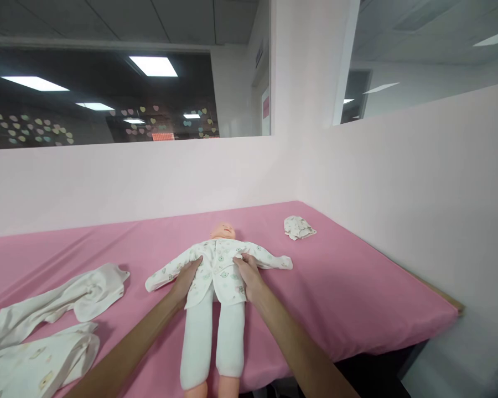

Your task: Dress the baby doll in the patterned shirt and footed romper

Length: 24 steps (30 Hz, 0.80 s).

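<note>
Doll [221, 271] face-up, btwn L grip [187, 279], R grip [248, 277]

Pale, plain walls [141, 177] meet in a corner just past 12 o'clock from where I stand. Wide window [182, 94], 10 to 12: dark glass showing bright rectangular light panels [153, 66]. Pastel heart shapes [20, 128] near 10; on the glass or beyond it, cannot tell. Small orange-red patch [163, 136] at 11. Second window [431, 83], 1 to 2: hazy grey, paler light strips [382, 87]. Table [357, 287] spans 4 to 8 under pink cloth, creased towards 8; wooden edge [440, 293] exposed at 4. Deep shadow beneath at 5.
</note>
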Available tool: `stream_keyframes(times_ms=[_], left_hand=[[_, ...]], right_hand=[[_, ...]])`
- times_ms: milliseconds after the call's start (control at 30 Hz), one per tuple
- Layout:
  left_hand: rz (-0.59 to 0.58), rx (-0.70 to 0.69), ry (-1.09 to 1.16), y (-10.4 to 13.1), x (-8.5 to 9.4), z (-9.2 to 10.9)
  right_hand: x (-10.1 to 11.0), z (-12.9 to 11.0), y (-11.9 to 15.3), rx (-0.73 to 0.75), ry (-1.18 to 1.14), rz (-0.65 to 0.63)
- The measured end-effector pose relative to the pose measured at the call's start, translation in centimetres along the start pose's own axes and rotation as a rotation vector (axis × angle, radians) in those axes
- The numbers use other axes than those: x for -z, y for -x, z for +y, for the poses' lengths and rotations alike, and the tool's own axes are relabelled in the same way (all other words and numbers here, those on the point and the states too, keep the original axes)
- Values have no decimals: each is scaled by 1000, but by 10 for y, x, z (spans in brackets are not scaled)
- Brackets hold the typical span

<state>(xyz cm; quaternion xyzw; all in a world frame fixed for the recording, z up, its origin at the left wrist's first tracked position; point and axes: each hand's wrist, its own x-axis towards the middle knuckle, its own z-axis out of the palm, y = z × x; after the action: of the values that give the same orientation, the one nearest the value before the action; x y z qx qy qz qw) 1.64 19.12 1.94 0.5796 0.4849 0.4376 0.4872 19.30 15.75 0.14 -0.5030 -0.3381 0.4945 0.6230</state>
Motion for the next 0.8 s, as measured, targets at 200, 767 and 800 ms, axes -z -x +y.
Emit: stream_keyframes(times_ms=[200,767,800], left_hand=[[-85,-2,148,-36,-11,9],[-14,101,306,-68,-17,-4],[-1,91,296,-69,-17,-7]], right_hand=[[6,-10,-35,55,-55,-49],[34,-8,-65,313,577,98],[46,-15,-68,337,653,167]])
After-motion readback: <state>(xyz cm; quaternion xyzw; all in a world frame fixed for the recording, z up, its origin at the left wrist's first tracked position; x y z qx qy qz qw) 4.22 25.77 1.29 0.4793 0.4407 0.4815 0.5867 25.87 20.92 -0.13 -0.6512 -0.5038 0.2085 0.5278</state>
